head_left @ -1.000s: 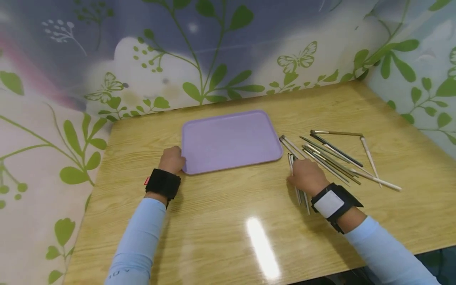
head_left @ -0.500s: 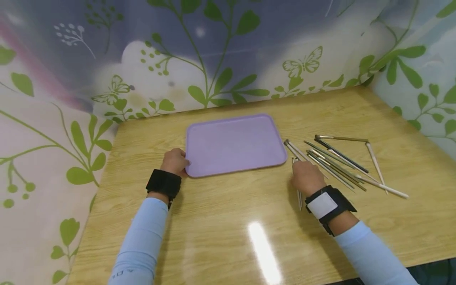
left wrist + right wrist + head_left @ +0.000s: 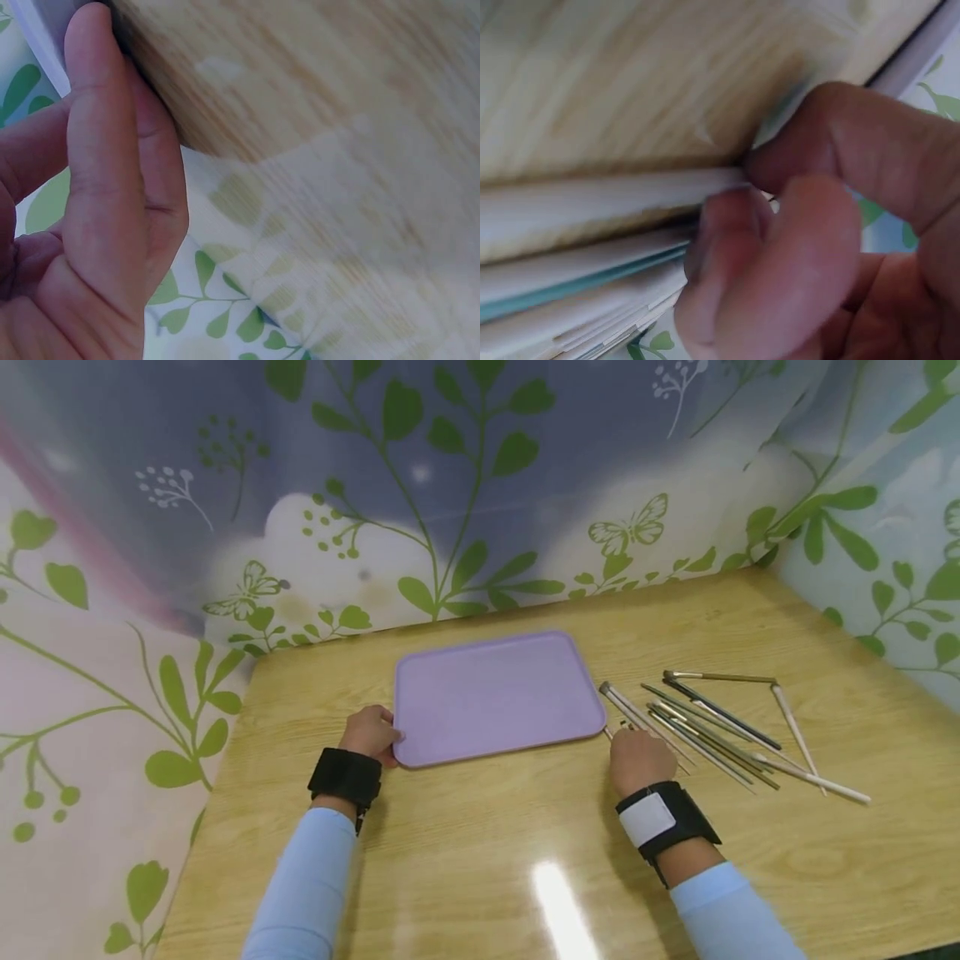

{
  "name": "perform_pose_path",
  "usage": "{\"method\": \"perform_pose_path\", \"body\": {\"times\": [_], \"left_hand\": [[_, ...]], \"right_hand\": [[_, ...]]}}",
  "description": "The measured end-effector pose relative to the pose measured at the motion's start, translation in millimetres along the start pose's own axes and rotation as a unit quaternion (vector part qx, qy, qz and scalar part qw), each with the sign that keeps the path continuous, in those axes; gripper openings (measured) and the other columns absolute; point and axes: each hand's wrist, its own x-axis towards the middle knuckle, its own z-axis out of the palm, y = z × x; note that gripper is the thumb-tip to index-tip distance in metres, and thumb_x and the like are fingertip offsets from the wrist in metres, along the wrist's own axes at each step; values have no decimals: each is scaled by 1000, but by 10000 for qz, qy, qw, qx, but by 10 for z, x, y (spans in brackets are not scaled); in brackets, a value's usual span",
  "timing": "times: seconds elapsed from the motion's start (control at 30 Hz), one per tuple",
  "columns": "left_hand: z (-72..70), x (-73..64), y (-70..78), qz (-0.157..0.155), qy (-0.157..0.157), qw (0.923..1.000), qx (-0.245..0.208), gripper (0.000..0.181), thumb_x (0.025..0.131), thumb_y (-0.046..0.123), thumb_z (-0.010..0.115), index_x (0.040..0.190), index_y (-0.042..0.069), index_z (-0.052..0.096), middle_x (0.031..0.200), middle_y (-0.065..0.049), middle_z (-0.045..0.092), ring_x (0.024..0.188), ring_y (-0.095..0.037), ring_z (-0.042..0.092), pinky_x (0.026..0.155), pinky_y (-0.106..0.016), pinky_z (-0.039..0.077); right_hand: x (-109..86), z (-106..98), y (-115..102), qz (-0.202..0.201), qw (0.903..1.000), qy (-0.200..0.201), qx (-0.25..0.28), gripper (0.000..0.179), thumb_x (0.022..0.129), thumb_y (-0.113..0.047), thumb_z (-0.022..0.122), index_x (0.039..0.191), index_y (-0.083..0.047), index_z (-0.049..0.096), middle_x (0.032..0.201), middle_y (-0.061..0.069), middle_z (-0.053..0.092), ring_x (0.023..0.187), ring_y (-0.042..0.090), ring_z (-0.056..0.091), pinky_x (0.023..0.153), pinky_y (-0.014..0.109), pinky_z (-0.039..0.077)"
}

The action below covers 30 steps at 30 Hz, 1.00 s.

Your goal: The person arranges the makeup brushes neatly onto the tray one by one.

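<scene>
My left hand [image 3: 369, 732] grips the left front corner of a flat light-purple tray [image 3: 495, 697], its thumb on top of the rim. In the left wrist view its fingers [image 3: 105, 142] reach up to the tray's edge. My right hand [image 3: 637, 762] is low by the tray's right front corner, fingers curled. In the right wrist view, thumb and fingers pinch a slim white-handled brush [image 3: 615, 196]; the hand hides much of what it holds. Brush ends [image 3: 608, 732] poke out ahead of it. To its right, several slender brushes [image 3: 701, 735] lie loosely fanned.
A dark-headed brush with an olive handle [image 3: 723, 677] and a pale one [image 3: 791, 722] lie at the pile's far right side. The wooden table [image 3: 465, 843] meets a printed leaf-pattern wall [image 3: 480, 510] behind the tray, with more wall at left and right.
My right hand has shifted left toward the tray's corner, and the brushes that lay under it show less. My left hand keeps hold of the tray. The head view has tilted up.
</scene>
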Motion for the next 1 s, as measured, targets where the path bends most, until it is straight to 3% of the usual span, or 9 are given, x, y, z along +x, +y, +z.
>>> {"method": "perform_pose_path", "body": {"times": [0.3,0.43,0.57,0.77,1.0], "left_hand": [[-63,-8,-59,193,238,9995,-26,30,78,4,55,107,-1,45,83,-19,55,47,-15,56,44,-26,52],[-76,-44,-46,296,329,9990,40,24,78,3,55,101,-4,50,82,-19,57,48,-16,56,43,-25,51],[-82,-75,-3,244,357,9989,169,16,78,5,56,90,-6,55,75,-18,59,47,-17,58,42,-24,51],[-62,-53,-31,-28,401,9992,73,14,77,11,60,82,-2,60,67,-12,59,48,-14,57,44,-22,51],[19,-1,-73,76,476,9985,251,16,76,13,61,81,-3,60,71,-15,61,43,-13,55,41,-22,50]], "right_hand": [[0,-21,-109,-23,9995,304,-98,17,77,-2,47,64,-3,58,65,16,60,59,31,58,36,36,41],[30,-208,-114,-137,9993,333,20,19,74,0,49,56,-4,54,60,15,58,54,28,55,34,34,38],[115,-507,-151,-503,9975,420,246,28,70,-1,52,45,-8,41,47,8,46,44,20,44,31,27,31],[295,-921,-369,-1106,9866,899,790,37,65,-10,61,43,-11,31,44,-1,28,41,15,31,32,24,26],[571,-1071,-719,-1212,9690,1807,1173,27,66,-14,59,43,-5,49,40,2,39,42,20,41,34,28,30]]}}
